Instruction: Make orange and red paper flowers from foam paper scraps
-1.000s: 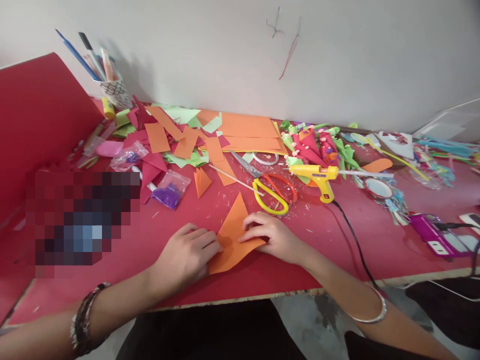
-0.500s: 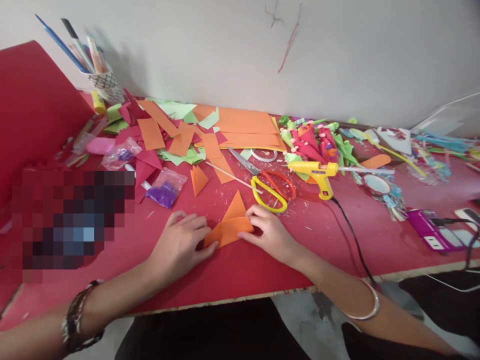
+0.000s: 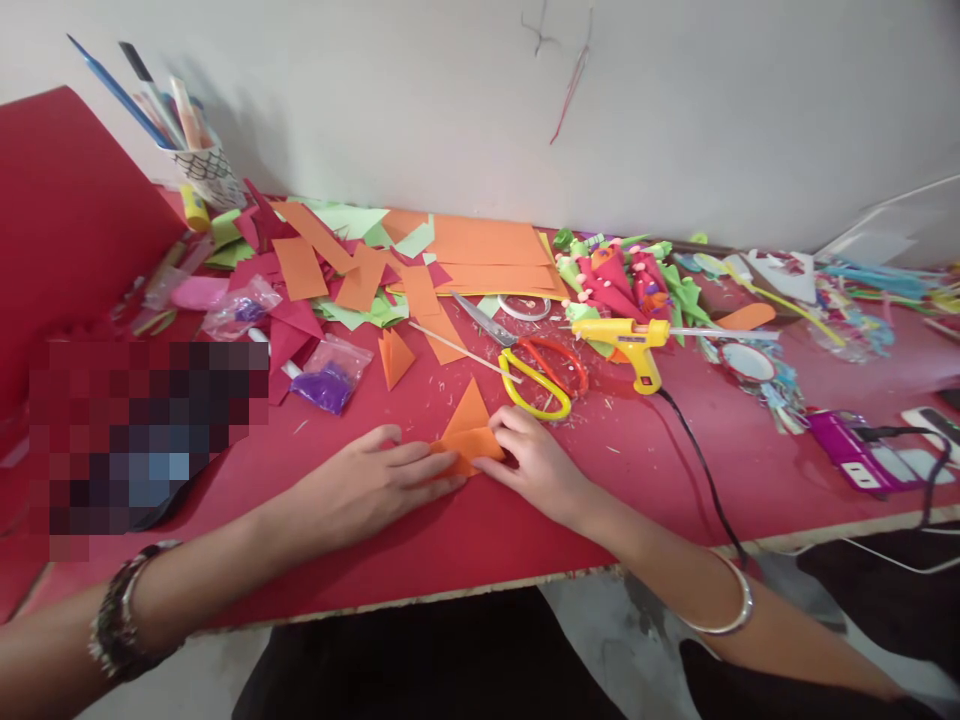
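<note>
On the red table in front of me lies an orange folded paper point(image 3: 469, 412), with a pointed tip standing up at its back. My left hand point(image 3: 364, 485) rests over its left end, fingers stretched out flat and pressing on it. With thumb and fingers closed, my right hand point(image 3: 536, 468) pinches the right end. Just behind the paper are scissors point(image 3: 541, 385) with a yellow and a red handle. To the left of them sits a small orange folded cone point(image 3: 395, 358), and a thin stick point(image 3: 465, 352) reaches toward the scissors.
A yellow glue gun point(image 3: 634, 350) with a black cord lies to the right. Paper scraps point(image 3: 304, 268) and red paper flowers point(image 3: 611, 275) line the back. A bag of purple material point(image 3: 326, 385), a pen cup point(image 3: 206, 172) and a purple power socket point(image 3: 847, 455) stand farther out.
My left hand has slid right along the paper, its fingers now straighter and flatter over the left end. My right hand keeps its pinch in nearly the same place.
</note>
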The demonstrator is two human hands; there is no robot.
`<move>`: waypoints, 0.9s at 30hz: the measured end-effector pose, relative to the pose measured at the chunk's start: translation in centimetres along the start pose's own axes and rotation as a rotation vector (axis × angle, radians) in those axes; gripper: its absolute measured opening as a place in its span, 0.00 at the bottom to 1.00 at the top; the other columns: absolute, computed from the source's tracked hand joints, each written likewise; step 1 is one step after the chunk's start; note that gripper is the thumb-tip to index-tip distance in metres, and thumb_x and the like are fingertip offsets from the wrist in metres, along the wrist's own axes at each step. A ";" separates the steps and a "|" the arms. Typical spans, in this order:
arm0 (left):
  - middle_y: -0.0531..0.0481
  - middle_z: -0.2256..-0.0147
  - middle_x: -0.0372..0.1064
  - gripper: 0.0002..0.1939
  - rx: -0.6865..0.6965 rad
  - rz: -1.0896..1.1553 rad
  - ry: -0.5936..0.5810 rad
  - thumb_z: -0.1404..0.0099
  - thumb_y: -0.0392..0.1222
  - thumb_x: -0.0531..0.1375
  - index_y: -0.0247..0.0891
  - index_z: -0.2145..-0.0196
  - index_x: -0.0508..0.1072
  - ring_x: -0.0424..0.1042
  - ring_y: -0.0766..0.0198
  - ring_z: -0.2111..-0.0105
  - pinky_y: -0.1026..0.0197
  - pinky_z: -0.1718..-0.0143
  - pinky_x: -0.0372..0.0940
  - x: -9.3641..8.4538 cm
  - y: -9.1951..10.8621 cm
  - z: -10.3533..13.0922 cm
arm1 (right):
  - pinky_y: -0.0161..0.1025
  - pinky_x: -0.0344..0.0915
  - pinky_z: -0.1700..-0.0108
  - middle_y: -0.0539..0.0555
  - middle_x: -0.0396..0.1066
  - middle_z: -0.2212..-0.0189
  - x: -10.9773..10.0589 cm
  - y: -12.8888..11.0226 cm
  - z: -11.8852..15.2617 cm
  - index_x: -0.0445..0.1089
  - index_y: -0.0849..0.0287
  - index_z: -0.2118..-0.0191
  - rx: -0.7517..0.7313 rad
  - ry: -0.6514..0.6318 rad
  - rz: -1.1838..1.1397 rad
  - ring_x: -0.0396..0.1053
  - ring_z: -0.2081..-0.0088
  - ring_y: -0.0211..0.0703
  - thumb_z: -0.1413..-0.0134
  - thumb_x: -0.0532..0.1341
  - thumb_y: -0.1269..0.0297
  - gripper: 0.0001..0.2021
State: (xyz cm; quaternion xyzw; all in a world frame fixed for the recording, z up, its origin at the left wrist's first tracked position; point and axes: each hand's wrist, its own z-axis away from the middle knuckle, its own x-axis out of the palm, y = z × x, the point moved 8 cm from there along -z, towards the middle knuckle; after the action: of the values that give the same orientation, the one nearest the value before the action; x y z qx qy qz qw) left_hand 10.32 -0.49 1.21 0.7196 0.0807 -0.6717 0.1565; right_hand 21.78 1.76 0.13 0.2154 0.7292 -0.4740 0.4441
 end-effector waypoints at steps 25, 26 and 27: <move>0.53 0.46 0.57 0.24 0.020 0.128 -0.080 0.38 0.32 0.50 0.50 0.45 0.56 0.59 0.61 0.48 0.55 0.46 0.50 -0.5 -0.9 3.4 | 0.42 0.58 0.54 0.57 0.65 0.57 0.8 -6.0 2.2 0.65 0.59 0.54 -0.467 -0.043 0.285 0.60 0.56 0.44 0.44 0.50 0.64 0.14; 0.52 0.46 0.57 0.25 0.019 0.139 -0.074 0.38 0.32 0.50 0.50 0.45 0.56 0.59 0.61 0.47 0.55 0.45 0.50 -0.6 -0.9 3.5 | 0.42 0.58 0.54 0.57 0.65 0.56 0.5 -5.7 2.1 0.65 0.59 0.54 -0.449 -0.040 0.282 0.60 0.55 0.45 0.44 0.50 0.64 0.14; 0.52 0.46 0.57 0.25 0.016 0.153 -0.066 0.39 0.31 0.50 0.50 0.46 0.56 0.59 0.61 0.47 0.54 0.45 0.51 -0.7 -0.9 3.5 | 0.43 0.58 0.53 0.56 0.65 0.56 0.2 -5.3 2.2 0.66 0.59 0.55 -0.427 -0.035 0.281 0.59 0.54 0.45 0.44 0.50 0.65 0.13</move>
State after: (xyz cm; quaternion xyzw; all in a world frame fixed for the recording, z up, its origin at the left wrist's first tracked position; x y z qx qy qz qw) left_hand 6.64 -0.77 1.66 0.7023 0.0151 -0.6817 0.2043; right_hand 18.72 -2.61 2.26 0.2077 0.7680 -0.2467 0.5534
